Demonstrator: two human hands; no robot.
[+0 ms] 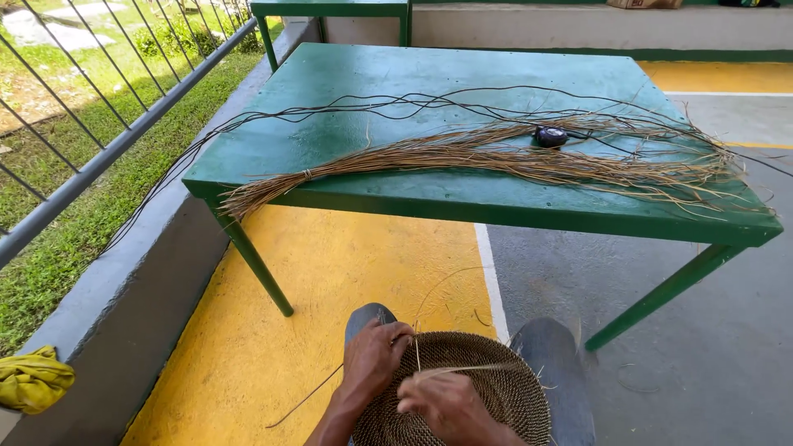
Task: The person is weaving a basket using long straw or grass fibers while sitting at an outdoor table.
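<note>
Resting on the person's lap, a round woven basket (pixel 462 396) shows tight coiled rows of brown fibre, ridged and dense, with its domed side turned up towards the camera. The left hand (pixel 373 357) curls closed over the basket's far left rim, fingers pinched on a thin pale strand (pixel 421 314) that arcs up and away in a loop. The right hand (pixel 446 405) lies on the top of the basket, closed on a flat straw-coloured strip (pixel 471 369) that runs across the weave towards the right. A dark thin stem (pixel 306 399) trails from under the left hand down to the floor.

Ahead stands a green painted table (pixel 330 140), its top flat and a little scuffed. A long bundle of dry straw-coloured fibres (pixel 462 157), tied near its left end, lies slantwise across the table, with the tied tip hanging past the front left corner and the loose ends fanning out at the right edge. Thin dark wiry stems (pixel 396 103) run along the far half of the top and droop off the left edge. A small black round object (pixel 550 136) sits among the fibres towards the right.

The floor is concrete, painted yellow (pixel 248 330) on the left and grey (pixel 686 347) on the right, with a white line between. A low grey kerb carries a metal railing (pixel 124 140), with grass beyond. A crumpled yellow cloth (pixel 33 380) lies on the kerb at the lower left.
</note>
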